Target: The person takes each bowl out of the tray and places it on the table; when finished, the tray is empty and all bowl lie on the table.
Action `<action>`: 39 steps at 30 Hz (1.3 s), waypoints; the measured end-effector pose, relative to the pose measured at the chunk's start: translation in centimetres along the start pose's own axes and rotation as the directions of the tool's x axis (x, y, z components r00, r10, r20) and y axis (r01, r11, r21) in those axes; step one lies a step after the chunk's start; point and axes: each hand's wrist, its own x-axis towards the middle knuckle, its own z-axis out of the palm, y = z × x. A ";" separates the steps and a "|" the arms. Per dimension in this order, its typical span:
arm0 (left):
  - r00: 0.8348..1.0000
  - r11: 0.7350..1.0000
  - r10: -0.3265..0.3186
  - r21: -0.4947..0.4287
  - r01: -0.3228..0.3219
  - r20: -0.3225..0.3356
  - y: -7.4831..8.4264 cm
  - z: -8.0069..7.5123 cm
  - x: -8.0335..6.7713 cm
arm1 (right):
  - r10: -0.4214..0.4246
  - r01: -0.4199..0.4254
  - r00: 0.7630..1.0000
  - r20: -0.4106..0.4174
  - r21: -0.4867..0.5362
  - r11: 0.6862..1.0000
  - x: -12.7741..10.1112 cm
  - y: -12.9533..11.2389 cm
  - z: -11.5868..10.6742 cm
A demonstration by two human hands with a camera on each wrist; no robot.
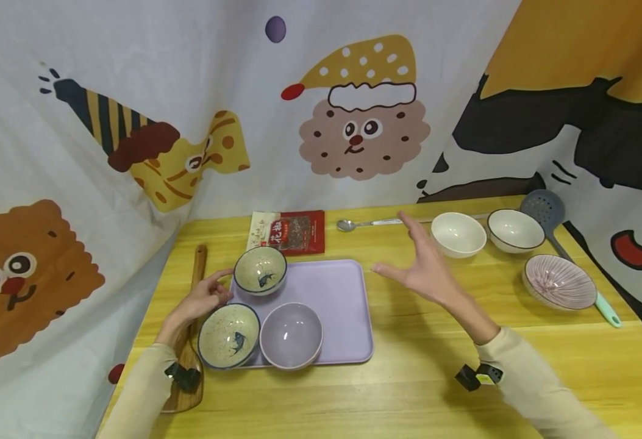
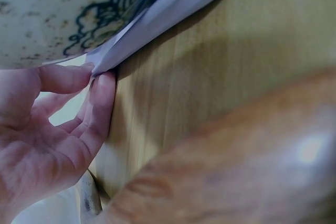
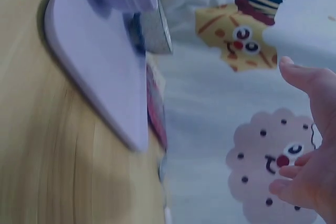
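A lavender tray (image 1: 342, 305) lies on the yellow wooden table (image 1: 408, 378). On it stand two speckled bowls with blue fish, one at the back left (image 1: 260, 270) and one at the front left (image 1: 228, 335), and a lavender bowl (image 1: 291, 335). My left hand (image 1: 202, 299) is at the tray's left edge between the fish bowls. In the left wrist view its thumb and forefinger (image 2: 102, 98) meet on the tray's edge (image 2: 157, 19) under a fish bowl (image 2: 52, 14). My right hand (image 1: 422, 268) hovers right of the tray with fingers spread, holding nothing, and shows the same (image 3: 310, 145) in the right wrist view.
Two white bowls (image 1: 458, 234) (image 1: 515, 230) and a pink ribbed bowl (image 1: 559, 281) stand at the right. A slotted spoon (image 1: 542, 207), a metal spoon (image 1: 367, 224) and a red packet (image 1: 290, 231) lie at the back. A wooden spatula (image 1: 194, 274) lies under my left arm. Printed curtains surround the table.
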 end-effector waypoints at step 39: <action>1.000 1.000 -0.005 -0.018 0.005 -0.005 -0.6 0.1 0.4 | -0.291 0.230 0.771 0.566 0.178 0.957 -3.3 -3.0 14.0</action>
